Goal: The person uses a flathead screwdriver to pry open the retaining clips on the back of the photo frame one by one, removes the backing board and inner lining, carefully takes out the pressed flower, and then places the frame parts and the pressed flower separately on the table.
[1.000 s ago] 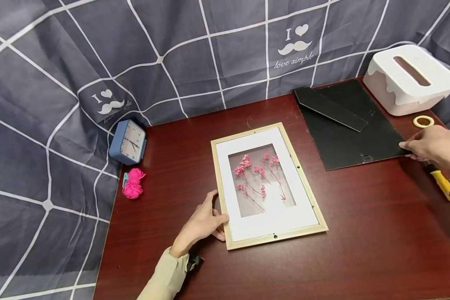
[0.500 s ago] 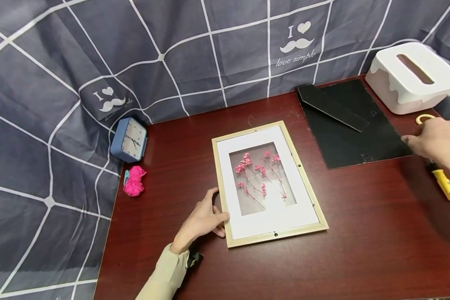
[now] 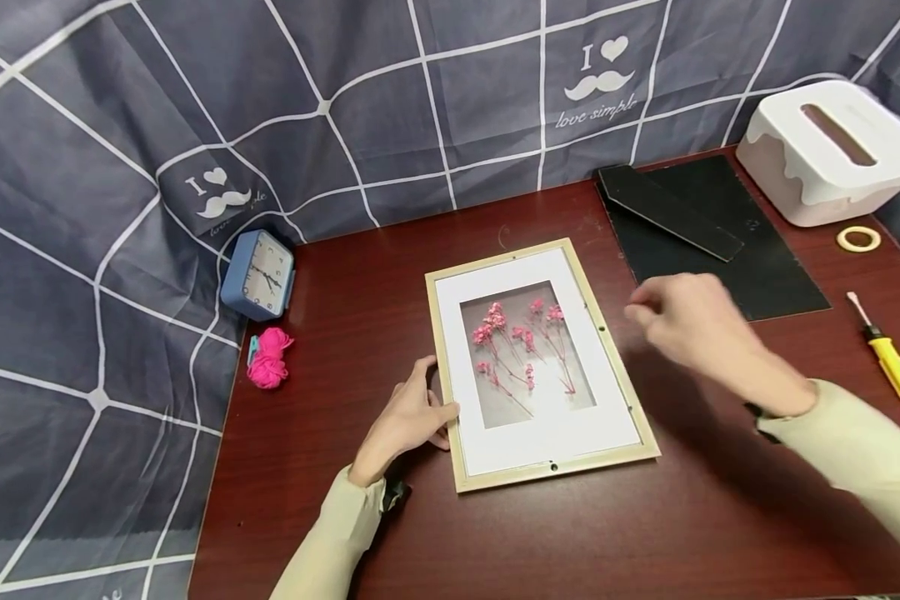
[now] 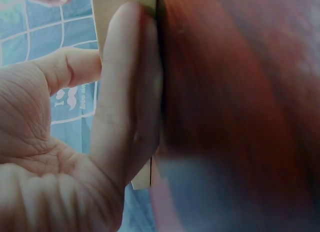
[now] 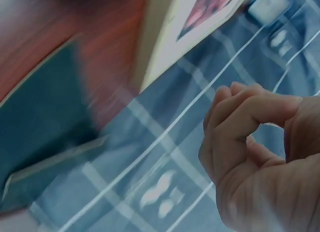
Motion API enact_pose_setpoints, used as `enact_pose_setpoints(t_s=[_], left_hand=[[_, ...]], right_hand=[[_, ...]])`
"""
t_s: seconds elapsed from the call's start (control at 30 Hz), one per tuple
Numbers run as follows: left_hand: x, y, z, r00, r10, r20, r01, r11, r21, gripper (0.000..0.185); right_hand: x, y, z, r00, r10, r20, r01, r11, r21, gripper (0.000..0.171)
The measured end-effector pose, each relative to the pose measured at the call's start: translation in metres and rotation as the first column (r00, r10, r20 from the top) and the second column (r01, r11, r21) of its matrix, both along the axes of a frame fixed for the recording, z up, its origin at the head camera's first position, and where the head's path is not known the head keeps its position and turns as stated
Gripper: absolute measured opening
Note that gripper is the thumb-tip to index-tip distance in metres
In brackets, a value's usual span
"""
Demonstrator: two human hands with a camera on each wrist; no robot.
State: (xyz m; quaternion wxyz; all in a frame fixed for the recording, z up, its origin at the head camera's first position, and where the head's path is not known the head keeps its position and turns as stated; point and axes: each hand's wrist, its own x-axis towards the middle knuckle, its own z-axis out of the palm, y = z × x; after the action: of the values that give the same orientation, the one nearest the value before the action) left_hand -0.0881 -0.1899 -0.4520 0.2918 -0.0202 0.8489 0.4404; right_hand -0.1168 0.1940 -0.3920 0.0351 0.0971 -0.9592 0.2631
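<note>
A pale wooden picture frame (image 3: 648, 446) lies on the table, with a white mat and pink dried flowers (image 3: 525, 337) inside it. My left hand (image 3: 407, 417) holds its left edge: the thumb rests on the rim, while the fingers (image 4: 117, 92) lie along the side in the left wrist view. Over the table to the right of the frame is my right hand (image 3: 693, 321), touching nothing I can see. Its fingers (image 5: 232, 127) are curled towards the thumb in the right wrist view, with nothing visible between them. Behind it lies a black backing board (image 3: 780, 275) with a folded stand (image 3: 671, 212).
At the far right stand a white tissue box (image 3: 832, 158), a small yellowish ring (image 3: 858, 239) and a yellow-handled screwdriver (image 3: 894, 367). A blue clock (image 3: 261, 275) and pink yarn (image 3: 268, 358) sit at the left. A grid-patterned curtain (image 3: 390, 108) backs the table.
My right hand has let go of the black board's corner and moved left, close to the frame's right side. The screwdriver and ring are now uncovered. My left hand keeps its place.
</note>
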Motion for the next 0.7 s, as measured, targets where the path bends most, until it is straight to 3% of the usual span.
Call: enact_pose_setpoints(t_s=[0.13, 0.27, 0.37, 0.47, 0.57, 0.7], left_hand=[[-0.001, 0.001, 0.000, 1.000, 0.000, -0.001, 0.000, 1.000, 0.005, 0.090], [-0.003, 0.002, -0.001, 1.000, 0.010, 0.010, -0.010, 1.000, 0.006, 0.089], [-0.004, 0.001, -0.002, 1.000, 0.011, 0.018, -0.011, 1.000, 0.010, 0.089], [-0.004, 0.001, -0.002, 1.000, 0.012, 0.020, -0.012, 1.000, 0.017, 0.089], [-0.004, 0.000, -0.001, 1.000, 0.010, 0.022, -0.010, 1.000, 0.017, 0.090], [-0.005, 0.000, -0.001, 1.000, 0.007, 0.021, -0.008, 1.000, 0.016, 0.091]], right_hand=[[-0.002, -0.040, -0.008, 0.995, 0.080, 0.065, -0.078, 0.996, -0.038, 0.012], [-0.009, -0.065, -0.019, 0.975, 0.124, 0.186, -0.118, 0.992, -0.047, 0.013], [-0.014, -0.074, -0.028, 0.953, 0.161, 0.258, -0.157, 0.987, -0.036, 0.017], [-0.018, -0.079, -0.034, 0.934, 0.191, 0.301, -0.191, 0.981, -0.031, 0.037], [-0.020, -0.082, -0.036, 0.927, 0.195, 0.321, -0.197, 0.980, -0.028, 0.048], [-0.023, -0.085, -0.039, 0.925, 0.182, 0.334, -0.187, 0.982, -0.019, 0.049]])
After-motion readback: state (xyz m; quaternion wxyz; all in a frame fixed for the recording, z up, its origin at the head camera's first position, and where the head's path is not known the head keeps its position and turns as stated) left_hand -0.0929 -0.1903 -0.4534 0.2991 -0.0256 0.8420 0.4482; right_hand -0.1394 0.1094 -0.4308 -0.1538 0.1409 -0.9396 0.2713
